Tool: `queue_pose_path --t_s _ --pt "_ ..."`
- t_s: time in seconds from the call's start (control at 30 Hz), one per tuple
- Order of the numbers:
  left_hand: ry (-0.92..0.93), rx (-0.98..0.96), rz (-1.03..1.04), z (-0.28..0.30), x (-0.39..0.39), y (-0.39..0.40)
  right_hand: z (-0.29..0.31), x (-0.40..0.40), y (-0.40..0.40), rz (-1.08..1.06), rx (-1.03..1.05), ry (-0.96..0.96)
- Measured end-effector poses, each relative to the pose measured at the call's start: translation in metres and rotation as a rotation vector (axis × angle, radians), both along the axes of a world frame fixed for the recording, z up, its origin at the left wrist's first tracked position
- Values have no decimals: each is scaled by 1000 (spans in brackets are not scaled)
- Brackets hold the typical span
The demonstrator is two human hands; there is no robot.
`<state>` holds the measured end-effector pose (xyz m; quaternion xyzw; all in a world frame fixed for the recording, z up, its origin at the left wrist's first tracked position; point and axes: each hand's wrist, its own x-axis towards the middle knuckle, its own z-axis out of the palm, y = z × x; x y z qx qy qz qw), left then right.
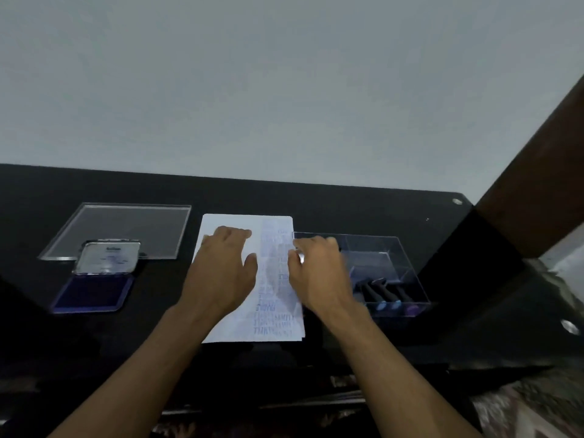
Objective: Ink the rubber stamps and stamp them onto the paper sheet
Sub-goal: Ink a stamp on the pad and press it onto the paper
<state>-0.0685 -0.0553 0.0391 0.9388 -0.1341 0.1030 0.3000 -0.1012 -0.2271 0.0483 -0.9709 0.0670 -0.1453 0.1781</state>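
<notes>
A white paper sheet lies in the middle of the black table, with rows of blue stamp marks down its right side. My left hand rests flat on the sheet's left half, fingers straight. At the sheet's right edge my right hand has its fingers curled and its thumb against the edge, and it seems to pinch the paper. An open blue ink pad with its lid raised lies at the left. Three dark-handled rubber stamps lie in a clear plastic box to the right.
A clear acrylic plate lies flat behind the ink pad. The table's far edge meets a pale wall. A brown wooden post rises at the right, and a patterned floor shows at the lower right.
</notes>
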Motion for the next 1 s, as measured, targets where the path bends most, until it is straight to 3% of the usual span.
queue_pose_path --t_s 0.33,0.57,0.83,1.0 --pt "-26 40 -273 -19 22 -78 -12 -5 -70 -90 -95 112" --pt "71 82 -293 -35 32 -81 -16 4 -75 -23 -166 216" --pt "118 52 -300 -39 33 -78 -15 41 -74 -40 -88 519" --pt "117 30 -291 -44 33 -79 -19 47 -74 -60 -121 564"
